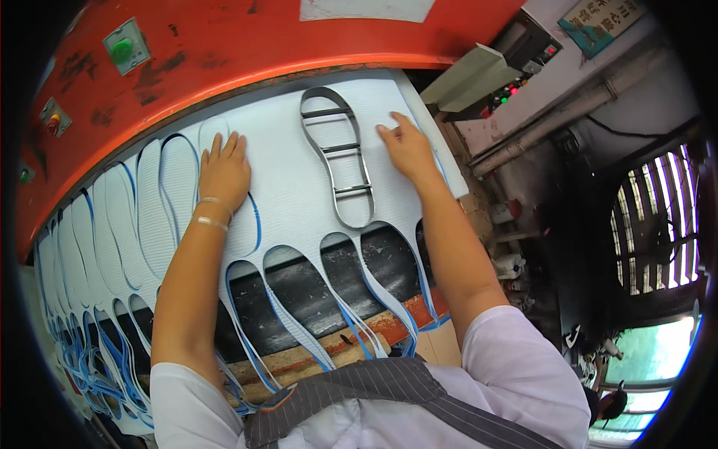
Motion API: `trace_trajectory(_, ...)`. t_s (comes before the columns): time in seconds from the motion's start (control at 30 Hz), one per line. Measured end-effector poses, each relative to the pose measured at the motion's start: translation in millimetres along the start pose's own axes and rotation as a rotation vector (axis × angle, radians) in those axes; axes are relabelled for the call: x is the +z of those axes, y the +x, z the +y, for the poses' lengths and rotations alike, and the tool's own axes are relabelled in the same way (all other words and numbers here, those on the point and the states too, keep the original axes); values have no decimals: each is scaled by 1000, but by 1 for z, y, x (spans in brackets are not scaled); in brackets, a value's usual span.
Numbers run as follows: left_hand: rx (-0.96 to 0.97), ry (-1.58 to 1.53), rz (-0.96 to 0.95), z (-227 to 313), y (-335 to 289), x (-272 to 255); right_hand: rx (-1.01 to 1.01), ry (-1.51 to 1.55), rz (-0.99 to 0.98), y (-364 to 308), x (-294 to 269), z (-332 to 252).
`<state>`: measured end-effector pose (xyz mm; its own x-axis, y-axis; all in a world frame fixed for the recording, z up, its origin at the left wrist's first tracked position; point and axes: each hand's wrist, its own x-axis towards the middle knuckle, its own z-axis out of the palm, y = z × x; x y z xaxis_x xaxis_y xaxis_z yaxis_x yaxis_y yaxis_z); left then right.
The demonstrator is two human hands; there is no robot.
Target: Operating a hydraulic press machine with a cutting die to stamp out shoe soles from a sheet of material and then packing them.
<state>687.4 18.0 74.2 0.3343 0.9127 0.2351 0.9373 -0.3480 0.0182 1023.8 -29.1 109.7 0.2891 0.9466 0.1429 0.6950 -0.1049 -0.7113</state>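
Note:
A ribbed white sheet (277,165) with blue edges lies spread before me. On its right part rests a sole-shaped metal cutting die (341,148) with three crossbars. My left hand (224,168) lies flat on the sheet, left of the die, its fingers stretched out beside a curved cut. Two bands circle that wrist. To the right of the die, apart from it, my right hand (410,152) hovers at or just above the sheet; I cannot tell if it touches. Its thumb and forefinger are spread and nothing shows in it. Sole-shaped cuts (153,202) run along the sheet's left side.
An orange-red machine body (217,37) with a green button (121,51) spans the far side. Looping offcut strips (299,318) hang over a black surface (299,288) near me. A control box (527,45) and a pipe (553,123) stand at the right.

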Motion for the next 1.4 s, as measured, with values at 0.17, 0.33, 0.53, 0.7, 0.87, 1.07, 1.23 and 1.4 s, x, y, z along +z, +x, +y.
trace_trajectory(0.17, 329, -241, -89, 52, -86, -37, 244, -406, 48, -21, -75, 91)
trace_trajectory(0.33, 309, -307, 55, 43, -124, -33, 419, -195, -161, -32, -79, 67)
trace_trajectory(0.53, 244, -276, 166, 54, -116, -27, 215, -223, -125, -19, -63, 80)
trace_trajectory(0.7, 231, -325, 264, 58, -114, -21, 236, -376, -35, -9, -55, 85)
trace_trajectory(0.87, 207, -336, 285, 54, -121, -19, -136, -383, 95, -23, -45, 59)
trace_trajectory(1.07, 161, -395, 251, 58, -133, -29, -503, -175, -393, -86, -20, 16)
trace_trajectory(1.23, 80, -465, -51, 72, -108, -67, -511, -188, -409, -84, -18, 17)
trace_trajectory(1.4, 44, -36, 12, 16, -44, -25, -589, -21, -469, -83, 26, -23)
